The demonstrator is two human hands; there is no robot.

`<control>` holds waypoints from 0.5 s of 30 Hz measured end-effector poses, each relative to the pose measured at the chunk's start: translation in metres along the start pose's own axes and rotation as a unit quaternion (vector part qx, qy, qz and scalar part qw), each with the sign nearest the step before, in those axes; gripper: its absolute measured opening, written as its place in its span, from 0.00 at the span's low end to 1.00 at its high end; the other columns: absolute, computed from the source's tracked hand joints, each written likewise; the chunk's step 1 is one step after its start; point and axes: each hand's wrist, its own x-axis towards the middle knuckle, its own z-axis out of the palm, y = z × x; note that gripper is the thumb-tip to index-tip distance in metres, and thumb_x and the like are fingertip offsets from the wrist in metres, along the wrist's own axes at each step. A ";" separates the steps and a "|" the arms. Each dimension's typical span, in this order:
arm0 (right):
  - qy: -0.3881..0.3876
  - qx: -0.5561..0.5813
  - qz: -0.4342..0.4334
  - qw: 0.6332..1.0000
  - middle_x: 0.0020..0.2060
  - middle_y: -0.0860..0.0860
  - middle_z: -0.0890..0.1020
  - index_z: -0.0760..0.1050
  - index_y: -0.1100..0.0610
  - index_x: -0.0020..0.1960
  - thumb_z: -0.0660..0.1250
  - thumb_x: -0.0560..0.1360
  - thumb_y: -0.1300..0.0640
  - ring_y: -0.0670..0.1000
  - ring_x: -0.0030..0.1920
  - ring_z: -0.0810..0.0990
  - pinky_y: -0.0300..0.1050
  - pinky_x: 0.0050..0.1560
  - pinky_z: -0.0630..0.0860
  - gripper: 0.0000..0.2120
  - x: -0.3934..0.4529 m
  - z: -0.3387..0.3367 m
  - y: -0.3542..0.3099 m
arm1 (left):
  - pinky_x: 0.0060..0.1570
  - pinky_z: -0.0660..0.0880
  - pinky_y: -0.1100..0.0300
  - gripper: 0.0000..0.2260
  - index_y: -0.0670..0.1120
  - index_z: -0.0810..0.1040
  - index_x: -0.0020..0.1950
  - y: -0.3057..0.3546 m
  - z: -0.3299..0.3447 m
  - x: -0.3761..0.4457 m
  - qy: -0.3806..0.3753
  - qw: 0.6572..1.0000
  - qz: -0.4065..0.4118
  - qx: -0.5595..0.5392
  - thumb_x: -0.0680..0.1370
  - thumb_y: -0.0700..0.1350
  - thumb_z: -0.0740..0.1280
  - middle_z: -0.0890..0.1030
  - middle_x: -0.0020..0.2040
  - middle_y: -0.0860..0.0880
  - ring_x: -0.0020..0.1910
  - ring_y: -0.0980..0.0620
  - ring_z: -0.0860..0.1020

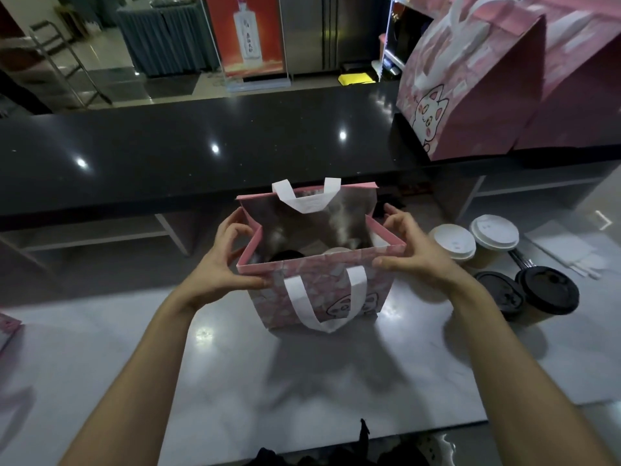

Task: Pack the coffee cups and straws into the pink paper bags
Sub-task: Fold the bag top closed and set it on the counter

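A pink paper bag (316, 290) with white handles and a cat print stands open on the grey counter. Inside it I see a black-lidded cup (285, 255) and a light-lidded cup (336, 251). My left hand (225, 260) pinches the bag's left rim, and my right hand (413, 253) holds its right rim. To the right stand two cups with white lids (453, 242) (494, 232) and two with black lids (500, 292) (547, 294). Dark straws (521, 260) lie between them.
Two closed pink bags (470, 92) stand on the raised black counter (201, 146) at the back right. White wrapped items (564, 250) lie at the far right. Another pink bag's edge (8, 327) shows at the far left.
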 end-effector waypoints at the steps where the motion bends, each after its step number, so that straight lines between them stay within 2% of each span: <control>1: -0.027 -0.015 0.009 0.999 0.85 0.36 0.51 0.73 0.45 0.61 0.84 0.60 0.38 0.28 0.72 0.69 0.27 0.57 0.76 0.34 0.005 -0.003 -0.001 | 0.70 0.80 0.52 0.40 0.54 0.74 0.68 0.000 -0.001 0.003 0.001 1.000 -0.004 -0.001 0.59 0.57 0.86 0.55 0.83 0.67 0.76 0.62 0.68; 2: -0.042 -0.032 0.015 0.998 0.85 0.34 0.50 0.75 0.43 0.59 0.84 0.60 0.39 0.34 0.77 0.66 0.29 0.59 0.76 0.32 0.012 -0.005 -0.002 | 0.70 0.79 0.52 0.40 0.54 0.75 0.68 0.000 -0.003 0.005 0.005 1.000 -0.009 0.000 0.59 0.58 0.86 0.54 0.84 0.67 0.77 0.60 0.68; 4: -0.050 -0.038 0.025 0.998 0.84 0.33 0.49 0.76 0.44 0.58 0.84 0.60 0.41 0.45 0.82 0.61 0.45 0.71 0.74 0.31 0.024 -0.009 -0.007 | 0.71 0.77 0.54 0.38 0.56 0.77 0.66 -0.001 -0.008 0.011 0.008 1.000 -0.018 -0.003 0.59 0.58 0.86 0.52 0.85 0.67 0.76 0.61 0.67; 6: -0.061 -0.013 0.035 0.997 0.85 0.32 0.50 0.76 0.51 0.60 0.85 0.63 0.48 0.50 0.81 0.65 0.56 0.75 0.74 0.30 0.034 -0.010 -0.014 | 0.72 0.76 0.54 0.35 0.60 0.80 0.63 -0.002 -0.014 0.018 -0.012 1.000 -0.026 -0.013 0.59 0.58 0.87 0.53 0.85 0.68 0.75 0.63 0.67; 7: -0.069 -0.003 0.037 0.997 0.84 0.34 0.53 0.75 0.54 0.62 0.86 0.65 0.52 0.52 0.80 0.68 0.59 0.75 0.75 0.31 0.038 -0.012 -0.017 | 0.73 0.76 0.52 0.34 0.60 0.81 0.62 -0.003 -0.018 0.020 -0.024 0.999 -0.031 -0.022 0.59 0.58 0.87 0.56 0.84 0.68 0.76 0.60 0.68; 9: -0.084 0.007 0.040 0.996 0.82 0.42 0.64 0.73 0.57 0.66 0.86 0.67 0.57 0.55 0.74 0.76 0.62 0.72 0.77 0.34 0.043 -0.014 -0.019 | 0.75 0.76 0.47 0.35 0.58 0.82 0.61 -0.005 -0.024 0.025 -0.033 0.998 -0.039 -0.036 0.58 0.60 0.89 0.64 0.80 0.66 0.76 0.55 0.72; 11: -0.078 0.012 0.048 0.996 0.75 0.48 0.75 0.72 0.57 0.69 0.87 0.67 0.60 0.56 0.68 0.82 0.62 0.69 0.80 0.36 0.043 -0.015 -0.019 | 0.74 0.77 0.43 0.36 0.55 0.82 0.63 -0.007 -0.028 0.027 -0.013 0.999 -0.035 -0.034 0.59 0.61 0.90 0.73 0.75 0.62 0.73 0.56 0.77; 13: -0.044 0.004 0.050 0.998 0.68 0.49 0.81 0.74 0.54 0.68 0.88 0.66 0.59 0.53 0.65 0.85 0.60 0.67 0.82 0.36 0.043 -0.013 -0.016 | 0.72 0.78 0.43 0.36 0.56 0.81 0.64 -0.007 -0.029 0.026 0.018 0.999 -0.026 -0.029 0.60 0.61 0.89 0.80 0.69 0.57 0.70 0.54 0.80; 15: 0.006 -0.017 0.042 0.999 0.61 0.46 0.86 0.78 0.50 0.64 0.89 0.64 0.53 0.50 0.63 0.85 0.60 0.67 0.82 0.33 0.043 -0.009 -0.012 | 0.67 0.82 0.47 0.36 0.56 0.80 0.62 -0.008 -0.026 0.025 0.052 0.998 -0.020 -0.029 0.59 0.62 0.89 0.85 0.64 0.54 0.66 0.52 0.83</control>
